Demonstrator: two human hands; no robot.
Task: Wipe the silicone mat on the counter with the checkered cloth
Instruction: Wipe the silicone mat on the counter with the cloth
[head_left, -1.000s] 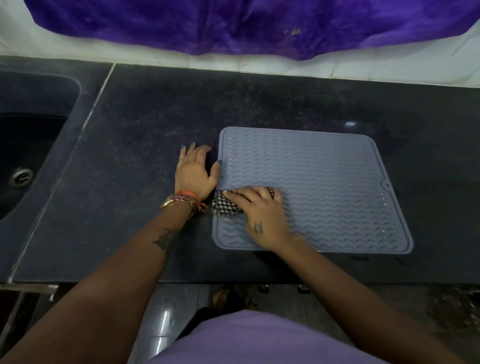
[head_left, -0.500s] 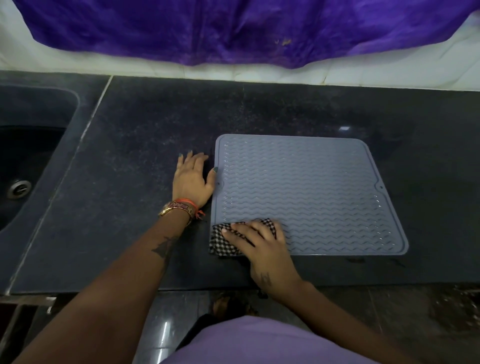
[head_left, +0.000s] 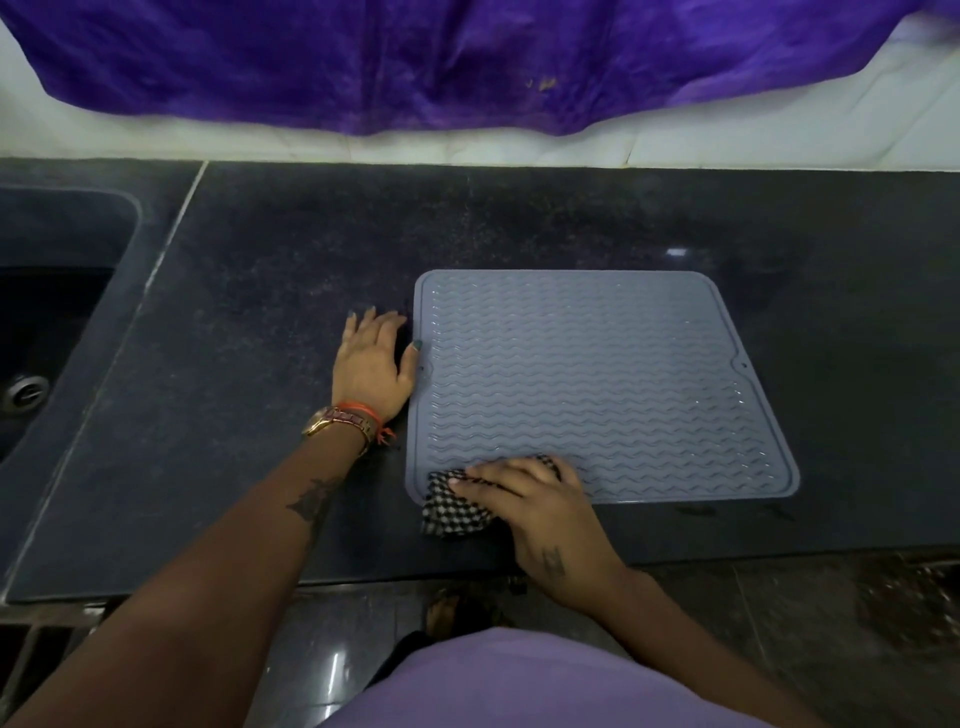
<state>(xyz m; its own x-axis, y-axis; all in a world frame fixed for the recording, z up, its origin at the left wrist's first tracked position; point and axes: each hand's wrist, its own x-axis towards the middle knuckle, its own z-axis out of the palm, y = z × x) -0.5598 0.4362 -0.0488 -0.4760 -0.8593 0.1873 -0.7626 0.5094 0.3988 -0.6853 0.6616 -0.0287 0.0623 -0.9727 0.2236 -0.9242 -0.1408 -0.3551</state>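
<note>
right grip (head_left: 530, 499) presses cloth (head_left: 454, 512) on mat (head_left: 597, 374) | left grip (head_left: 371, 364) spread flat

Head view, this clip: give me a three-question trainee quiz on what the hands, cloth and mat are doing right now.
1. True or false: the left hand lies flat on the counter beside the mat's left edge.
2. Which corner of the silicone mat does the checkered cloth overhang? A near left, B far right, C far left.
3. Fill in: the right hand presses the ____.

Key: 1 true; 2 A; 3 cloth.
</note>
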